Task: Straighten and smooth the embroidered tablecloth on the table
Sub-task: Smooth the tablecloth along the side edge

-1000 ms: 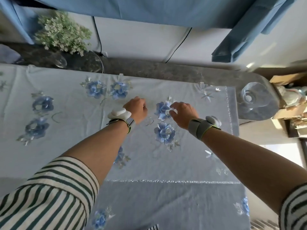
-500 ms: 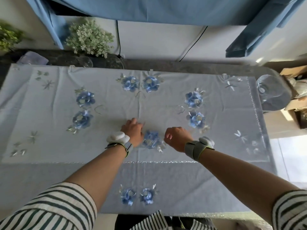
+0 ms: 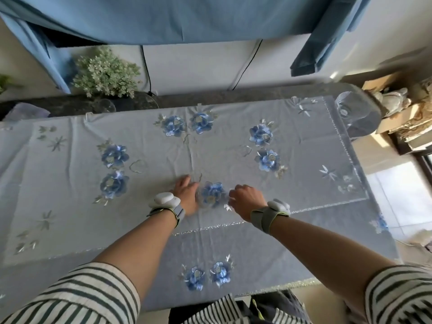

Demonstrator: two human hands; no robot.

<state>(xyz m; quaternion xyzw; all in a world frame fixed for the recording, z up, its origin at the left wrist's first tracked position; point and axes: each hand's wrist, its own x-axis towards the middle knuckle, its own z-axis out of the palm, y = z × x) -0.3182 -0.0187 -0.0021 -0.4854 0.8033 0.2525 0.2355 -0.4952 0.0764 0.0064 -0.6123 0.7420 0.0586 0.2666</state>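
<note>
The person's left hand [image 3: 187, 195] lies on the cloth, fingers reaching away and fairly flat, pressing down. The right hand [image 3: 248, 200] sits knuckles-up with its fingers curled under; I cannot tell whether it pinches fabric or only rests there. Between them is a raised blue embroidered flower [image 3: 212, 194]. Both hands are on the pale blue, thin embroidered tablecloth [image 3: 233, 157], which is spread across the table with its near edge hanging over. It looks light and soft, likely to slide and ripple, and faint creases run through its middle. I'd judge that flat palms sweeping outward over the plain fabric suit it best, with tugs kept to the silver-stitched border line [image 3: 210, 226]. A clear glass vessel [image 3: 357, 113] stands just beside the far right corner.
</note>
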